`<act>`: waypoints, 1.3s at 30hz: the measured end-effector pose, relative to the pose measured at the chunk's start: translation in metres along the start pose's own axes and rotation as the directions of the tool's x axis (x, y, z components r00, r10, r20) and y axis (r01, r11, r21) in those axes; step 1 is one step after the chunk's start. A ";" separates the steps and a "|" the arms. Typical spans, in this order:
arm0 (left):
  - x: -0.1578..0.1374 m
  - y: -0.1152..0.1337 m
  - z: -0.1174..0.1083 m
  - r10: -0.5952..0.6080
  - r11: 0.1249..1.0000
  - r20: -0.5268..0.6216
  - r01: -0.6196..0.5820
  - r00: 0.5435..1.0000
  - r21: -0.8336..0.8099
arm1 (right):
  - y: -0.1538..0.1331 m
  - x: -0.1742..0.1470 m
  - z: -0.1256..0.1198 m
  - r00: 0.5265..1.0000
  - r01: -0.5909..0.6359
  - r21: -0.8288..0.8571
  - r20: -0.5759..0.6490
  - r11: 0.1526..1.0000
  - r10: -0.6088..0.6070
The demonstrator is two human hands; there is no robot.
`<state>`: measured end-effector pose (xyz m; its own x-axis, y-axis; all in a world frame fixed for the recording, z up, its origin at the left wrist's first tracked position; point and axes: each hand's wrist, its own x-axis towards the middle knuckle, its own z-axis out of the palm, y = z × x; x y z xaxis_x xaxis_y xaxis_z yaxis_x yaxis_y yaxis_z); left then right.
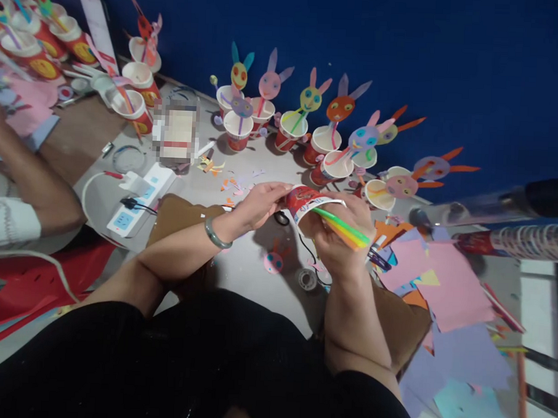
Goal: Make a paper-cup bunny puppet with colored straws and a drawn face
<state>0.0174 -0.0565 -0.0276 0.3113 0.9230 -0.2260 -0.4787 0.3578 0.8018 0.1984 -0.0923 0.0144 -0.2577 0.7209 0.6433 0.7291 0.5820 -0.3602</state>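
Observation:
Both hands hold a red paper cup [303, 196], tipped on its side with its white rim toward me. Green, yellow and orange strips [340, 227] stick out of its mouth. My left hand [263, 205], with a bangle on the wrist, pinches the cup's base end. My right hand [347, 236] wraps round the rim side, and part of its fingers is hidden behind the cup. Below, on the table, lies a pink paper rabbit face [273, 262] with blue eyes. Near my right wrist sits a roll of tape [307, 279].
Several cups with paper rabbit heads [292, 120] line the blue wall. A power strip [142, 200] lies left, near a co-worker's arm [35, 167]. Coloured paper sheets [460, 285] and a long stack of cups [522, 240] are at right. Paper scraps [231, 185] litter the table.

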 end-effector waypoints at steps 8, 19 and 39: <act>-0.003 0.000 0.006 -0.178 0.984 -0.033 0.178 0.983 -0.005 | -0.004 0.002 0.004 0.986 0.161 -0.117 0.065 0.980 -0.155; -0.002 -0.008 0.005 -0.148 0.989 0.008 0.148 0.989 0.027 | -0.005 0.000 -0.001 0.988 0.144 -0.146 0.075 0.979 -0.134; 0.001 -0.014 0.002 0.004 0.992 -0.079 0.007 0.997 0.130 | 0.004 -0.008 0.020 0.994 -0.034 -0.080 0.098 0.996 0.042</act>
<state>0.0257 -0.0609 -0.0378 0.2441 0.9326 -0.2660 -0.3661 0.3426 0.8652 0.1905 -0.0884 -0.0059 -0.2879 0.7779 0.5585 0.7855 0.5254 -0.3269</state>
